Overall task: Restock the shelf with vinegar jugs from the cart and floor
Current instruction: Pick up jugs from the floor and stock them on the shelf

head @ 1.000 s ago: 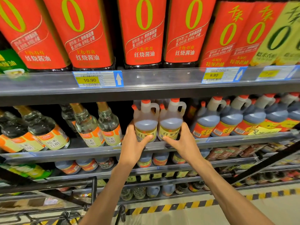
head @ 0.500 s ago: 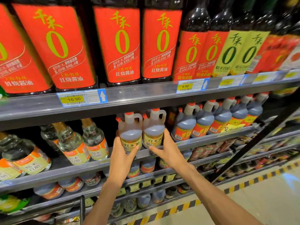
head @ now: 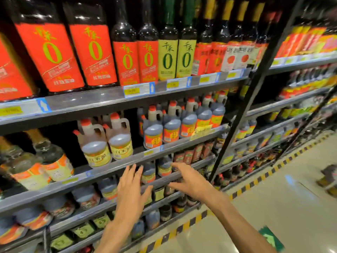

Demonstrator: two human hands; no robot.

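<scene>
A: Where were the two vinegar jugs with yellow labels?

B: The left jug and the right jug stood side by side, touching, at the front edge of the middle shelf, red caps up and handles showing.

A: And the hands? Half a second earlier they were pressed against those jugs.

B: They had let go. The left hand and the right hand were both empty, fingers spread, hanging in front of the next shelf down, below and to the right of the jugs. Neither touched anything.

A: Did the jugs shift once released?

B: Not that I could see; they sat in the same spot on the shelf, just beside the clear glass vinegar bottles on their left.

A: What else had changed?

B: The view had swung to the right. More of the floor showed, with its yellow-and-black striped tape along the shelf base, and the dark vinegar jugs with orange labels sat nearer the middle of the picture. Everything was somewhat blurred.
</scene>
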